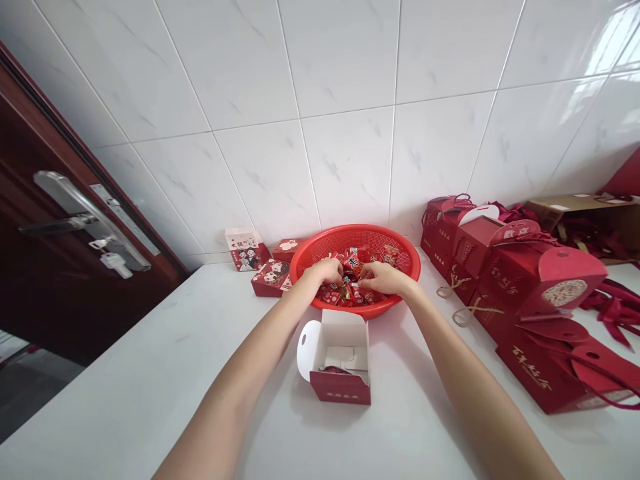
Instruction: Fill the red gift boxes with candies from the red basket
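Note:
Both of my hands reach into a red plastic basket (356, 231) that holds several red-wrapped candies (345, 293). My left hand (330, 271) is at the basket's left side, its fingers bent down among the wrappers; anything between the fingertips is hidden. On the right side of the basket, my right hand (381, 277) has its fingers curled together at the candies, and I cannot make out what they hold. Nearer to me, between my forearms, stands an open red box (341, 388) with a white inside and a small dark red item at its bottom.
Closed red gift boxes (515, 283) with cords crowd the right side. Behind them lies a cardboard box (580, 207) with dark red ribbons. Small printed boxes (273, 273) stand left of the basket. A tiled wall rises behind; a brown door (45, 267) is at left.

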Demonstrator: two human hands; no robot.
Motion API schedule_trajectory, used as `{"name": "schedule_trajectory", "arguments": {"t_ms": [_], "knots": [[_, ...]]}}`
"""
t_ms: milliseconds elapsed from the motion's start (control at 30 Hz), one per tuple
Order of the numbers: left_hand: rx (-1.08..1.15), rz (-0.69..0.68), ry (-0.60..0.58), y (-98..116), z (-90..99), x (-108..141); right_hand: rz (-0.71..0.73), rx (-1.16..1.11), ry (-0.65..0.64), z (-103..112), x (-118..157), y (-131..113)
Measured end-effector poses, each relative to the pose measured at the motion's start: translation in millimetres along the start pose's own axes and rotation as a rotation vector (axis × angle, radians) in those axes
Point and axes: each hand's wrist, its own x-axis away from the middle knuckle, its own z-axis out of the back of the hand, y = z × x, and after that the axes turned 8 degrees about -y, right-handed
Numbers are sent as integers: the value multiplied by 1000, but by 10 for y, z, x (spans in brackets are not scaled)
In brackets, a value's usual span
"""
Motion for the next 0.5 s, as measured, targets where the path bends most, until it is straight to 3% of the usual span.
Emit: {"name": "schedule_trajectory", "arguments": {"t_ms": [233, 500], "knots": [[-167, 15, -109, 131, 28, 115, 10, -1, -1, -10, -35, 22], [-171, -13, -77, 162, -31, 99, 7, -9, 3, -18, -16, -1]]}}
